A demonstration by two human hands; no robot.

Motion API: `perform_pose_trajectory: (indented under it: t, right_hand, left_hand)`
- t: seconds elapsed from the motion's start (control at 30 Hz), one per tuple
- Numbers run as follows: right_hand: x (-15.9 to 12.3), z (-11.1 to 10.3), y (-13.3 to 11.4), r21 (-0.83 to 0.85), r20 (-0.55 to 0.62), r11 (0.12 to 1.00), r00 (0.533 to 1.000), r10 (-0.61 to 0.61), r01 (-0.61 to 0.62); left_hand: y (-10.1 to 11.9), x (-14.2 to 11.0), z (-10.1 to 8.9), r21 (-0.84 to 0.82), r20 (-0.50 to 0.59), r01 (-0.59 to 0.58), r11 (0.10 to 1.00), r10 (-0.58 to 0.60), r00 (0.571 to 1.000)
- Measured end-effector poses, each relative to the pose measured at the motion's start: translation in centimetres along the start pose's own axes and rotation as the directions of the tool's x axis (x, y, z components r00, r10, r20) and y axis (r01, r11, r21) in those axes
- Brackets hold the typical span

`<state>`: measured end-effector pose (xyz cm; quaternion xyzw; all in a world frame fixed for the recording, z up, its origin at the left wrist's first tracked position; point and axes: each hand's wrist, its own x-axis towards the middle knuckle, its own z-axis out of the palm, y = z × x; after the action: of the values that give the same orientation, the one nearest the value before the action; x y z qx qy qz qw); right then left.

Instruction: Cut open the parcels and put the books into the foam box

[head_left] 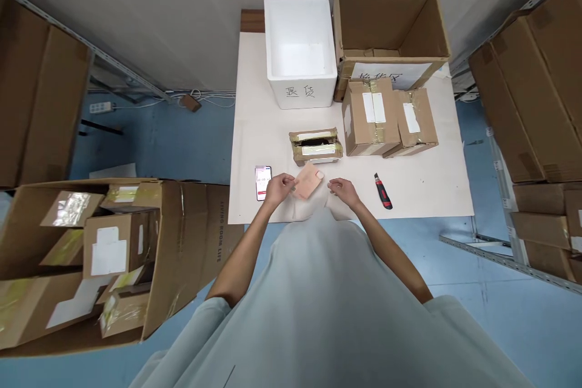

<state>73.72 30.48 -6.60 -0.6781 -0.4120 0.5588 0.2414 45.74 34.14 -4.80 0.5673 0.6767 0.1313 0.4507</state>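
Pinching: left grip [278,188], on flat pink packet [307,182]
Can't tell: right grip's [345,190] closure
Beyond grips: slit-open brown cardboard box [304,156], contents hidden

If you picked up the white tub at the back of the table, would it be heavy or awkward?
Probably light for its size: the white tub looks like foam. Its thick, straight walls suggest it would stay stiff, though foam could dent. It sits upright on a broad base, so a gentle push would likely slide it rather than tip it.
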Motion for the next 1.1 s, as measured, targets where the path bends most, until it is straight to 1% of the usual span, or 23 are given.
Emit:
perform_pose_trajectory:
  t: [0.03,0.07,0.1,0.13,0.17,0.23,0.33,0.4,0.47,0.53,0.57,0.6,0.63,0.67,0.73,0.77,0.83,0.9,0.93,0.97,1.0,1.03,1.1]
  right_hand:
    - [-0.4,-0.1,-0.6,0.031,0.0,0.999,1.0,-0.014,0.014]
    - [-0.9,-0.1,-1.3,0.071,0.002,0.997,0.999,-0.04,0.04]
    - [-1.4,-0.2,-2.1,0.119,0.004,0.99,0.997,-0.081,0.08]
    - [-1.9,-0.3,-2.9,0.169,0.005,0.977,0.991,-0.132,0.129]
    - [-2.5,-0.4,-3.7,0.218,0.003,0.959,0.982,-0.189,0.183]
    - [-3.5,-0.6,-5.1,0.284,-0.012,0.918,0.959,-0.284,0.275]
    - [-4.8,-1.2,-6.8,0.293,-0.066,0.896,0.942,-0.328,0.333]
    - [-5.5,-1.7,-7.6,0.277,-0.123,0.895,0.937,-0.327,0.349]
    - [-6.3,-2.1,-8.3,0.244,-0.226,0.892,0.917,-0.33,0.381]
    - [-7.3,-2.3,-8.9,0.185,-0.364,0.882,0.864,-0.347,0.433]
    - [-7.8,-2.3,-9.3,0.151,-0.416,0.877,0.835,-0.361,0.455]
    - [-8.3,-2.2,-9.7,0.125,-0.439,0.874,0.816,-0.376,0.47]
    - [-8.7,-2.0,-10.0,0.113,-0.434,0.872,0.814,-0.387,0.475]
    - [-9.1,-1.6,-10.4,0.121,-0.408,0.874,0.826,-0.389,0.471]
    - [-9.6,-0.6,-11.0,0.186,-0.334,0.878,0.868,-0.366,0.442]
    - [-9.7,0.0,-11.2,0.229,-0.308,0.876,0.885,-0.349,0.425]
    - [-9.6,1.0,-11.4,0.306,-0.293,0.86,0.9,-0.324,0.409]
    - [-9.3,1.5,-11.5,0.358,-0.3,0.835,0.898,-0.322,0.419]
    - [-9.1,1.4,-11.4,0.375,-0.303,0.823,0.895,-0.327,0.427]
    - [-8.9,1.1,-11.4,0.387,-0.301,0.814,0.894,-0.333,0.434]
    - [-8.8,0.7,-11.3,0.394,-0.293,0.809,0.894,-0.34,0.437]
    - [-8.7,0.1,-11.3,0.396,-0.277,0.808,0.896,-0.347,0.436]
    - [-8.8,-1.3,-11.3,0.401,-0.222,0.814,0.906,-0.359,0.421]
  left_hand:
    - [0.7,-0.6,-0.2,-0.132,-0.027,0.005,0.991,-0.009,1.0]
    - [1.5,-1.2,-0.4,-0.289,-0.05,0.007,0.957,-0.022,0.999]
    - [2.4,-1.9,-0.5,-0.447,-0.064,0.004,0.894,-0.037,0.997]
    - [3.3,-2.6,-0.5,-0.583,-0.072,-0.001,0.813,-0.05,0.996]
    - [4.1,-3.3,-0.5,-0.675,-0.072,-0.006,0.738,-0.058,0.996]
    - [5.8,-4.6,-0.4,-0.755,-0.069,-0.016,0.656,-0.055,0.996]
    - [7.5,-5.9,-0.2,-0.799,-0.083,-0.035,0.601,-0.053,0.995]
    - [8.2,-6.3,-0.3,-0.805,-0.121,-0.067,0.589,-0.053,0.991]
    - [8.7,-6.7,-0.5,-0.789,-0.185,-0.12,0.602,-0.046,0.982]
    - [9.3,-7.0,-0.6,-0.754,-0.256,-0.185,0.631,-0.023,0.966]
    - [9.5,-7.1,-0.6,-0.731,-0.287,-0.216,0.647,-0.004,0.958]
    - [9.8,-7.3,-0.5,-0.709,-0.313,-0.245,0.661,0.016,0.95]
    - [10.2,-7.5,-0.4,-0.689,-0.337,-0.272,0.672,0.036,0.941]
    - [10.5,-7.7,0.0,-0.669,-0.361,-0.299,0.681,0.054,0.931]
    - [11.1,-8.2,0.9,-0.612,-0.416,-0.363,0.702,0.104,0.903]
    - [11.3,-8.4,1.5,-0.565,-0.448,-0.405,0.719,0.145,0.882]
    - [11.6,-8.8,2.6,-0.426,-0.501,-0.506,0.75,0.27,0.822]
    - [11.8,-9.2,3.2,-0.277,-0.502,-0.594,0.755,0.414,0.76]
    - [11.9,-9.4,3.3,-0.225,-0.482,-0.625,0.747,0.472,0.738]
    - [12.0,-9.5,3.1,-0.195,-0.459,-0.644,0.74,0.512,0.726]
    - [12.1,-9.5,2.7,-0.186,-0.445,-0.647,0.739,0.524,0.726]
    - [12.2,-9.5,2.1,-0.195,-0.447,-0.633,0.749,0.507,0.738]
    - [12.3,-9.1,0.4,-0.257,-0.472,-0.56,0.788,0.403,0.784]
